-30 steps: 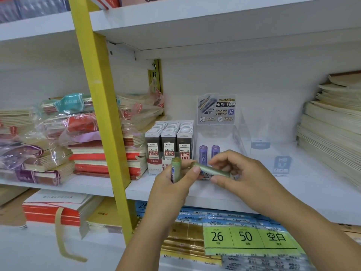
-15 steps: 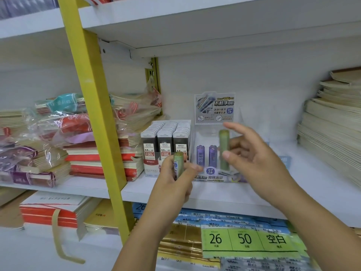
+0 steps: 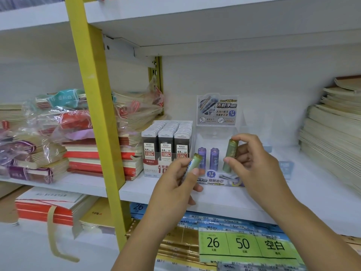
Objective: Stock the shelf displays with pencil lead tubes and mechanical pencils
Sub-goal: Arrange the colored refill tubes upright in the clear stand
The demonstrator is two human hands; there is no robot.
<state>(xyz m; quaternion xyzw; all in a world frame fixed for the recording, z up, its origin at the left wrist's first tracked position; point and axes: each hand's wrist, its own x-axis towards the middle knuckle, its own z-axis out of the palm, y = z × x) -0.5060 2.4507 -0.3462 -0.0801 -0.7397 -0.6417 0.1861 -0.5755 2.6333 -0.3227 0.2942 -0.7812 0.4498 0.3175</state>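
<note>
Lowered since before, the right hand [image 3: 252, 163] now stands its green tube [image 3: 230, 155] in the display [image 3: 218, 181], right of two purple tubes [image 3: 214, 159], thumb and finger pinching it. Nearer, the left hand [image 3: 175, 186] clamps a second tube [image 3: 192, 163], likely next.

Left of the yellow metal shelf post [image 3: 97, 114] lie plastic-wrapped notebook bundles [image 3: 39, 122]; behind it, red-spined notebooks [image 3: 82, 155]; far right, cream paper stacks [image 3: 332, 137].

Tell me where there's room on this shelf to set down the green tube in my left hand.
Free: the clear display behind the purple tubes, and the shelf front between it and the right notebook stack. Crowded: left, against the lead boxes.
</note>
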